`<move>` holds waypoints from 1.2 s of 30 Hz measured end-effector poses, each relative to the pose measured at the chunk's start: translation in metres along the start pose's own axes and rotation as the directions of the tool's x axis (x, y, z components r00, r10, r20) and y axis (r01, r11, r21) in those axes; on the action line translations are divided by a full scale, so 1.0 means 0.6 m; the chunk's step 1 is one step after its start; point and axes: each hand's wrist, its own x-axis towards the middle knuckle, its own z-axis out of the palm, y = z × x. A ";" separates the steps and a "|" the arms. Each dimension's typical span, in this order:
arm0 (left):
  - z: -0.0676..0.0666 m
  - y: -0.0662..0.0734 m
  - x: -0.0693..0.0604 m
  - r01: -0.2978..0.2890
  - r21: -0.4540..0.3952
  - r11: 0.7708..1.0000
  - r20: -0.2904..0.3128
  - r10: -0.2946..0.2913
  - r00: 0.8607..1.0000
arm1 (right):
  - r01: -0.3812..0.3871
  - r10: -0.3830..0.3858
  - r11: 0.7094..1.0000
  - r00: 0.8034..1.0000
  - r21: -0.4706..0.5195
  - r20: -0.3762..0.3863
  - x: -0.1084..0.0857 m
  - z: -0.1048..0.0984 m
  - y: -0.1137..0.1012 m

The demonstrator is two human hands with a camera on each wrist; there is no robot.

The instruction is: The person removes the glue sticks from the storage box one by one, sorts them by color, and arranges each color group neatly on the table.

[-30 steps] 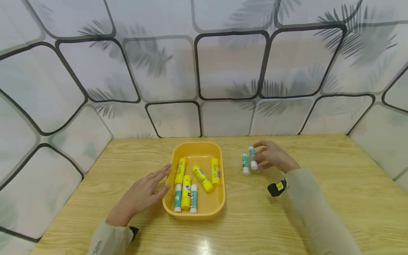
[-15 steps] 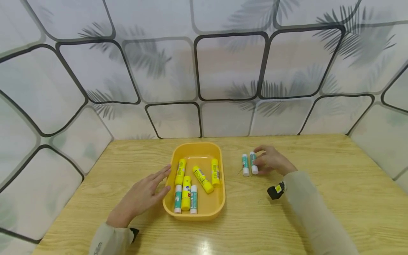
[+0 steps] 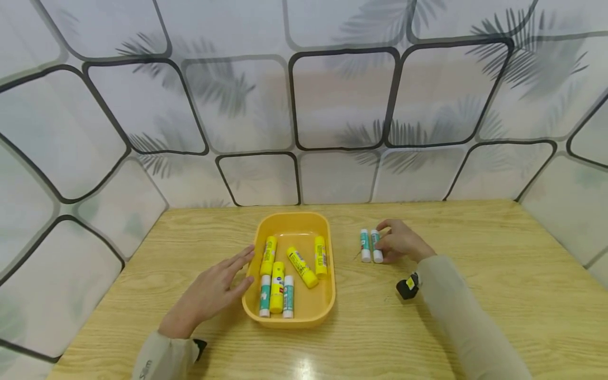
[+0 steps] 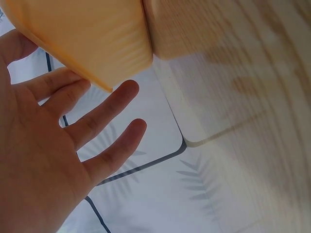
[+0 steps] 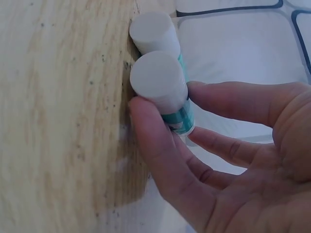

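Observation:
My right hand (image 3: 404, 243) holds a white-and-teal glue stick (image 3: 377, 248) low at the tabletop, thumb and fingers around it in the right wrist view. A second white-and-teal glue stick (image 3: 365, 246) lies just to its left, nearly parallel. On the left, my left hand (image 3: 209, 293) rests its extended fingers against the left side of a yellow-orange tray (image 3: 309, 310). Inside the tray are several yellow glue sticks (image 3: 320, 257), one of them slanted (image 3: 302, 267), and two white-and-teal ones (image 3: 288, 297) near the front.
The wood-grain table (image 3: 361, 327) runs back to a patterned curtain (image 3: 342, 100), which also closes off both sides. A small black device (image 3: 407, 288) is strapped at the right wrist.
My right hand has brought its glue stick down and slightly left, closer alongside the one lying there. The left hand and the tray have stayed in place.

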 end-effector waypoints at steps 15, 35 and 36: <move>-0.001 0.000 0.002 -0.004 -0.009 1.000 0.007 0.004 1.000 | 0.059 -0.060 0.997 0.998 -0.051 -0.027 -0.014 -0.041 -0.059; -0.002 0.000 0.000 0.001 -0.012 1.000 0.012 -0.001 1.000 | 0.127 -0.127 0.992 0.992 0.008 0.016 -0.004 0.015 -0.153; -0.002 0.000 0.001 -0.001 -0.012 1.000 0.008 0.001 1.000 | 0.133 -0.134 0.991 0.991 0.012 0.020 -0.004 0.018 -0.157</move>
